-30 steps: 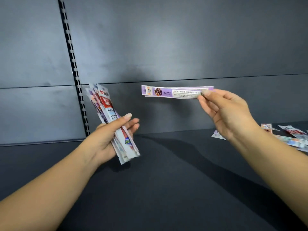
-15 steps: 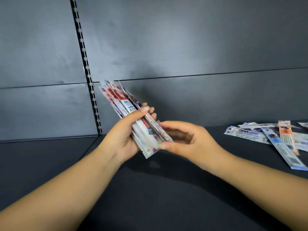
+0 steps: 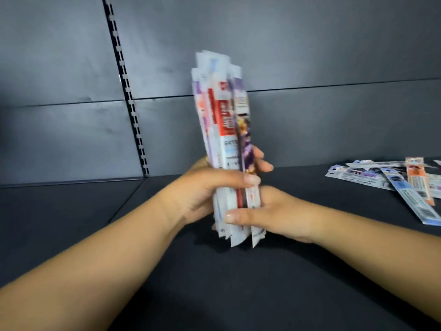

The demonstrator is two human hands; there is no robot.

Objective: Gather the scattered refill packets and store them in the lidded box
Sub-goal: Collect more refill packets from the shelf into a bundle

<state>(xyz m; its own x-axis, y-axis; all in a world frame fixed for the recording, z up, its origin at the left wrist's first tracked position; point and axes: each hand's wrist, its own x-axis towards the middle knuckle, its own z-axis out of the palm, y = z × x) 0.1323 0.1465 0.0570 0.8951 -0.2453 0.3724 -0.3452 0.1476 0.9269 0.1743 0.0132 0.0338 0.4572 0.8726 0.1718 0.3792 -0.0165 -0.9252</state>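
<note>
Clearly the gathering step is in hand, and the storing has not begun. A bundle of refill packets (image 3: 224,130) stands almost upright between the two hands, above the dark bench (image 3: 238,283). The left hand (image 3: 202,189) grips the bundle around its middle, with the thumb laid across the front and the fingers curled behind. The right hand (image 3: 274,211) holds the lower part from the right side, its thumb pressed on the front near the bottom ends. These bottom ends are uneven, some packets hanging lower than others, so I judge that the hands are squaring the bundle. More loose packets (image 3: 386,180) lie flat on the bench, well apart to the right, overlapping each other in a small heap. The next move, in my judgement, calls for the left hand to keep the bundle alone while the right hand lets go and reaches to the heap for another packet. The packets look thin and slippery, so a firm hold is needed or some may slide out. About containers: the lidded box is not in view, so I cannot say where it is or what is inside.
</note>
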